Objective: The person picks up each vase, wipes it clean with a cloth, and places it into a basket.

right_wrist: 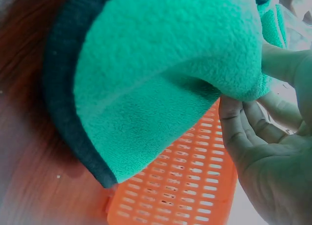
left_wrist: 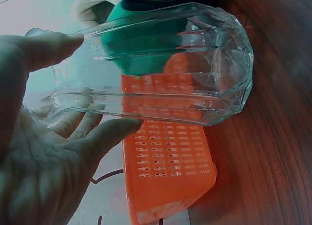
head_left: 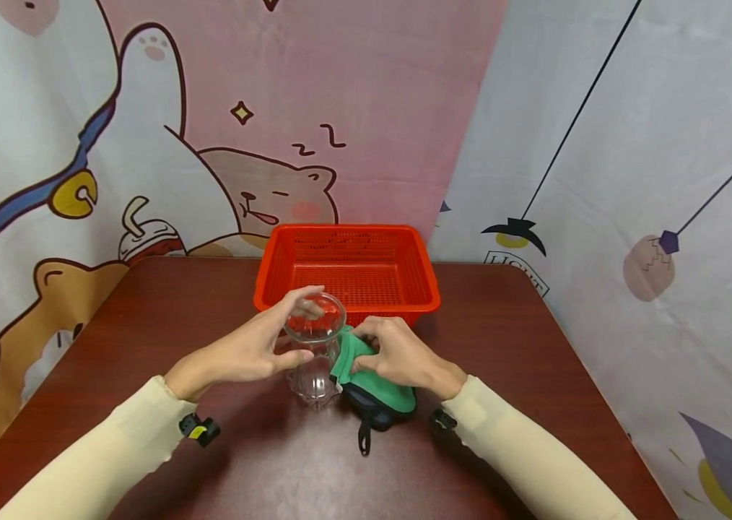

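A clear, faceted glass vase (head_left: 315, 372) with a flared rim stands upright in the middle. My left hand (head_left: 252, 347) curves loosely around its upper part, thumb in front and fingers behind. In the left wrist view the glass vase (left_wrist: 195, 64) lies between the thumb and fingers of my left hand (left_wrist: 53, 132). With thumb and fingers, my right hand (head_left: 401, 354) pinches a green cloth (head_left: 398, 393) with dark trim and a black loop. The green cloth (right_wrist: 161, 88) looks plush in the right wrist view, where my right hand (right_wrist: 268, 132) grips its edge. It overlaps the vase's side.
Behind both hands an orange-red perforated plastic basket (head_left: 346, 278) stands on the brown wooden table (head_left: 509, 325). A patterned cloth backdrop (head_left: 392, 108) hangs behind the table and along its sides.
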The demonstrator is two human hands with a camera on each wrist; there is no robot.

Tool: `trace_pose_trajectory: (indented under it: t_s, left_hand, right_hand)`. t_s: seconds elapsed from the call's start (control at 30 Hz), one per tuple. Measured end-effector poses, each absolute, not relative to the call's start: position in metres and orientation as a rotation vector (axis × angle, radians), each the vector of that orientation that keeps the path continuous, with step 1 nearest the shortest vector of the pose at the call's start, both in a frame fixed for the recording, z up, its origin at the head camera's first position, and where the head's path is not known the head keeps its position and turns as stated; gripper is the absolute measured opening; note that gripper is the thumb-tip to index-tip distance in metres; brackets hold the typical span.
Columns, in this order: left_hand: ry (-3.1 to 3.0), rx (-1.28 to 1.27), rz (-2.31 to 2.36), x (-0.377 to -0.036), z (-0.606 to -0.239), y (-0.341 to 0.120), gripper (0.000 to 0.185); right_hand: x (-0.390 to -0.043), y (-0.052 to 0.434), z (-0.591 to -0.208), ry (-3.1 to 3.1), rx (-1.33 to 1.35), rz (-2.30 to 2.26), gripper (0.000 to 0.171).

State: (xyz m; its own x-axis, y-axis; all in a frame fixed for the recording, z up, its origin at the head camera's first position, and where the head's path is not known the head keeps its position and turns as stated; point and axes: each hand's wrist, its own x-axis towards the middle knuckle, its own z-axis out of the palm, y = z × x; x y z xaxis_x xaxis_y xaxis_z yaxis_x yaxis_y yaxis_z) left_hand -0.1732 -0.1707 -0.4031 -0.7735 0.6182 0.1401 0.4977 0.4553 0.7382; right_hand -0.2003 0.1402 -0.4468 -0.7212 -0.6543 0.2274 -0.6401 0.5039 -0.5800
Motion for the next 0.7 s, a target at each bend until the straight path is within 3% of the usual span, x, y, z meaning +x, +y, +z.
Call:
trace_pose_trajectory:
  t_s: [0.7]
  left_hand:
    - [2.55,1.015,1.225,-0.174,-0.402,-0.171,0.1]
  right_hand:
    - [-0.197,0.134,-0.421,2.658,-1.123,-1.313,0.039]
